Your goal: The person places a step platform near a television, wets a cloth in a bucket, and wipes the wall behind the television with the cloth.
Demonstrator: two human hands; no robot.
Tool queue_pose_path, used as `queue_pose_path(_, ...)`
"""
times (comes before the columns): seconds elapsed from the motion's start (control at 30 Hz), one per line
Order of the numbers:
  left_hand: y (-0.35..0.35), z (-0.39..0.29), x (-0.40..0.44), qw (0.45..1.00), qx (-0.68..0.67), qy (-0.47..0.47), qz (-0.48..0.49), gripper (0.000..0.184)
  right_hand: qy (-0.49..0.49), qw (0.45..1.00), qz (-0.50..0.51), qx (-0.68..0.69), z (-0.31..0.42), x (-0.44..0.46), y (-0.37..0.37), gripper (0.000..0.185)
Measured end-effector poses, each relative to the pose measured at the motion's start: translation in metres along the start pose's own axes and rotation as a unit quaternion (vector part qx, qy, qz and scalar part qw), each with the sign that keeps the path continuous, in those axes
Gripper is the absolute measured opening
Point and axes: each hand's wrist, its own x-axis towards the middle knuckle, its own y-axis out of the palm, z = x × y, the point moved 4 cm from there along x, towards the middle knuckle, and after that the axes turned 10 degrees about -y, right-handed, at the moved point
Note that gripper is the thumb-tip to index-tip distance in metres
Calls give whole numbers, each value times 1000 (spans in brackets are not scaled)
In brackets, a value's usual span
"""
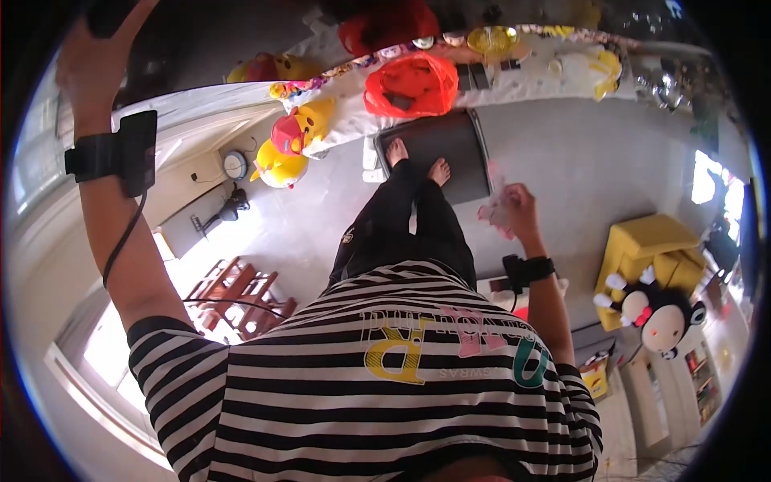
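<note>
At the upper left, my left hand is raised against a dark glossy panel, its thumb and fingers spread apart; some fingertips are cut off or hard to see. My right hand is at the right of my legs, with its fingers closed on a pink, partly see-through cloth or film. Both wrists wear black straps, and a dark device with a cable sits on the left one. My bare feet rest on a dark grey mat or board.
Ahead are a red plastic bag, yellow plush toys and a white-covered surface. Wooden furniture is at the left. A yellow chair and a black-and-white plush are at the right.
</note>
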Motion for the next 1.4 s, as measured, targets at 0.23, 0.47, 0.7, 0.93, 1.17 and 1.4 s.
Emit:
queue_pose_path(0.23,-2,-8,11,988,96,1,-123,73,80,981,169,-56,-71,-39,55,30)
queue_pose_path(0.47,1,0,16,993,-46,-103,46,53,30,977,175,-116,-100,-14,62,16)
queue_pose_path(0.7,-3,-22,15,992,-68,-93,53,38,-17,965,207,-161,-127,-25,78,16)
queue_pose_path(0.93,-1,-12,14,994,-76,-63,41,41,28,964,200,-174,-141,-38,116,23)
queue_pose_path(1.17,-4,0,14,995,-25,-95,-12,54,-7,959,165,-231,-141,-25,138,20)
queue_pose_path(1.4,-6,65,18,960,163,-221,-57,61,103,992,52,-55,-196,38,110,24)
